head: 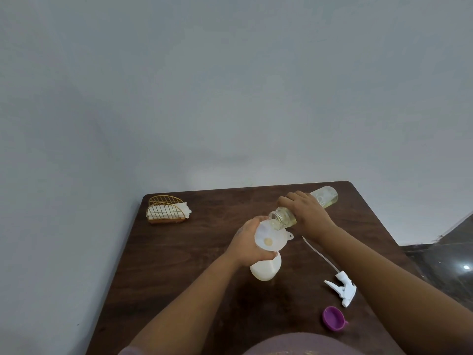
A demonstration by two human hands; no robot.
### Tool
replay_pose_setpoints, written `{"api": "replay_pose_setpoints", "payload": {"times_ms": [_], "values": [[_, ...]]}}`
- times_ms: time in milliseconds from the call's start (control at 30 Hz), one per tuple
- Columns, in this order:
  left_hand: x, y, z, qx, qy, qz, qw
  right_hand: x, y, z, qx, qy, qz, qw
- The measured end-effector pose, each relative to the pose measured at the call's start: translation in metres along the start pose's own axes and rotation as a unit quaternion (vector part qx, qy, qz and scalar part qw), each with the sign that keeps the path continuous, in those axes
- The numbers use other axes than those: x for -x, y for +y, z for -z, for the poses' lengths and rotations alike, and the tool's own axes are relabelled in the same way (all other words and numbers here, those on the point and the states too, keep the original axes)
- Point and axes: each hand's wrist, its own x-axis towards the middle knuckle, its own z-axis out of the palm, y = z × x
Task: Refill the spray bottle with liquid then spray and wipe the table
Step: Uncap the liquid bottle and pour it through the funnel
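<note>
Now pouring: one refill bottle, tilted, gripped round middle by right hand, mouth over one white funnel. Left hand curls round funnel atop one white spray bottle. One trigger head, one purple cap lie near right forearm; napkin holder at far-left table corner.

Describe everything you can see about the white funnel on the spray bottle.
The translucent white plastic funnel sits upright in the neck of the white plastic spray bottle on the dark wooden table. A small tab with a hole sticks out at its rim. Yellowish liquid shows at its centre. The left hand steadies it; the tilted clear refill bottle pours at its rim.
</note>
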Motion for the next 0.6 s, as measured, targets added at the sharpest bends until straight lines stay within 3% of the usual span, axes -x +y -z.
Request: {"api": "replay_pose_setpoints", "payload": {"times_ms": [600], "values": [[0.0015,0.0016,0.0004,-0.002,0.001,0.004,1.0,-0.0008,-0.0015,-0.0001,-0.006,0.0,-0.003,1.0]]}}
